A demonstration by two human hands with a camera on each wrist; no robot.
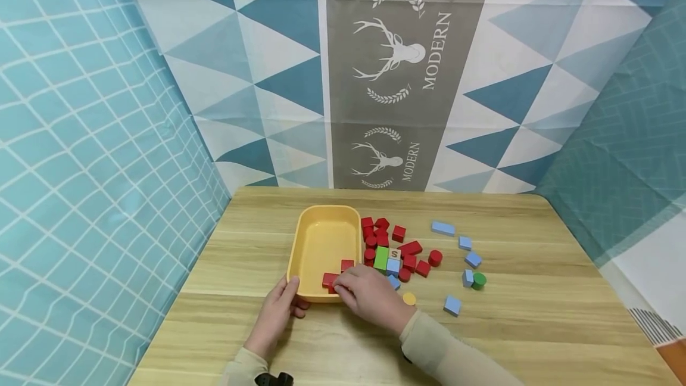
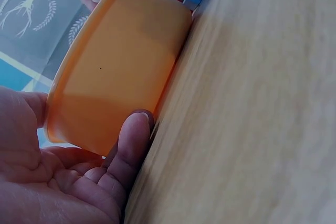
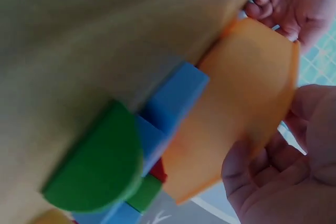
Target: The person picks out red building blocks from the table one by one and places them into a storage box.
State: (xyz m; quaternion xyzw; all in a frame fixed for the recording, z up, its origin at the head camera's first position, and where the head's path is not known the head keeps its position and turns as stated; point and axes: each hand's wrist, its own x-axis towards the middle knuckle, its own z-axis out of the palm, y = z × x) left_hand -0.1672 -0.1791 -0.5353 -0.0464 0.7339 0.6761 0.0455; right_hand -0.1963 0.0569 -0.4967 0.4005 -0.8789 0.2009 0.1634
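Observation:
A yellow-orange plastic tray [image 1: 321, 237] lies on the wooden table. My left hand [image 1: 276, 313] grips its near left corner, thumb at the rim and fingers curled against the outer wall. Several red blocks [image 1: 347, 265] lie inside, toward the near right end. Over that end reaches my right hand [image 1: 370, 295], bent fingertips beside the red blocks. In the right wrist view, its curled fingers [image 3: 236, 166] overlap the outer wall of the tray [image 3: 241, 82]. The rim hides part of this hand, and I cannot tell whether a block is between its fingertips.
Right of the tray lie loose red blocks [image 1: 410, 248], a light green block [image 1: 381, 258], a letter block [image 1: 395, 254] and a yellow disc [image 1: 409, 298]. Farther right are several blue blocks [image 1: 452, 305] and a green cylinder [image 1: 479, 281]. Patterned cloth [image 1: 257, 76] stands behind the table.

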